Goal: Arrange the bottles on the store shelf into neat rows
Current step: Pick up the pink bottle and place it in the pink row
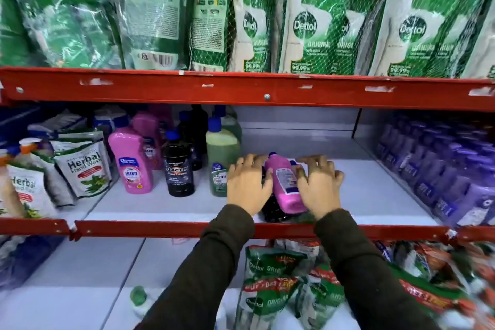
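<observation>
On shelf (160, 203), hands flanking pink bottle (285, 185)

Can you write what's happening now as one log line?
step: gathering bottles | left hand and right hand: either side of lying pink bottle | dark bottle: underneath | shelf: middle

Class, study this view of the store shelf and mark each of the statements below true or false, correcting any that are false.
1. A pink plastic bottle lies on its side between the left hand and the right hand. True.
2. The black floor-cleaner bottle with a blue cap is tipped over. False: it stands upright.
3. A green liquid bottle stands to the right of that black bottle. True.
4. The white shelf board is packed full right of the hands. False: that part is bare.
5. Purple bottles fill the neighbouring bay on the right. True.
</observation>
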Motion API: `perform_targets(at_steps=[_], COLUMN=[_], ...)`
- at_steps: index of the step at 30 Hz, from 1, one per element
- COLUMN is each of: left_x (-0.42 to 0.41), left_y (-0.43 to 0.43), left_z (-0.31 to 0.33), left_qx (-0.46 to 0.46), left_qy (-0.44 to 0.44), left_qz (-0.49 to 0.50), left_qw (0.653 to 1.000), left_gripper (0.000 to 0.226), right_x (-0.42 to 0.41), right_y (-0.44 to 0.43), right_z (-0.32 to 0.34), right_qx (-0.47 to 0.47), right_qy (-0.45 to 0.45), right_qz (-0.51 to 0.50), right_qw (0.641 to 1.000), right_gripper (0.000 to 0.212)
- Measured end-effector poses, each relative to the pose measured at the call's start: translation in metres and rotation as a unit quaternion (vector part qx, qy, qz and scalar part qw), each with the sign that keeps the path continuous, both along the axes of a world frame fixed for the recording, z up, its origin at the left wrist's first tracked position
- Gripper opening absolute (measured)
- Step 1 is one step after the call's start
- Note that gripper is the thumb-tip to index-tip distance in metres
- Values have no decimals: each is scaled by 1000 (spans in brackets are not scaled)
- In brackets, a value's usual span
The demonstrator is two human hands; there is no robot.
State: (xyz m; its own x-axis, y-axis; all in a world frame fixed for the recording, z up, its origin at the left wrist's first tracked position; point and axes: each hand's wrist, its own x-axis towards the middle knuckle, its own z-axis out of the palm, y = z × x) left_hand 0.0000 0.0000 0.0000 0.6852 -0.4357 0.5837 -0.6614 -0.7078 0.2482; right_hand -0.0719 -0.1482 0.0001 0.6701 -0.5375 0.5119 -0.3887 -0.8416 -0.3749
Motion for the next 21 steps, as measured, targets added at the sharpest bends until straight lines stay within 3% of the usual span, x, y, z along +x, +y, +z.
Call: perform_targets(at_steps=[4, 6, 9, 12, 15, 17, 21], left_x=[8, 10, 11, 6, 2, 1, -4], left_y=[-21, -29, -36, -40, -42, -41, -29], left_z=[1, -1, -6, -12, -14, -14, -12], left_qx=[63, 61, 31, -27, -123, -210, -369], left_qy=[163, 226, 242, 249, 268, 295, 344], left_qz=[31, 28, 28, 20, -2, -38, -123], left_qw=[984, 972, 969, 968, 955, 931, 855], left_gripper=[45, 47, 45, 40, 39, 40, 39], right_x=[13, 19, 23, 24, 20, 14, 4], right_y=[-13, -16, -20, -19, -14, -9, -4], right_z=[-4, -6, -7, -10, -16, -17, -14], right_qx=[104, 133, 157, 184, 256, 362, 449], right_qy=[146, 176, 173, 120, -5, -113, -195], right_qz=[-5, 5, 15, 13, 44, 91, 135], right_qw=[984, 975, 972, 976, 966, 921, 862], right_gripper=[37, 40, 39, 35, 35, 36, 24])
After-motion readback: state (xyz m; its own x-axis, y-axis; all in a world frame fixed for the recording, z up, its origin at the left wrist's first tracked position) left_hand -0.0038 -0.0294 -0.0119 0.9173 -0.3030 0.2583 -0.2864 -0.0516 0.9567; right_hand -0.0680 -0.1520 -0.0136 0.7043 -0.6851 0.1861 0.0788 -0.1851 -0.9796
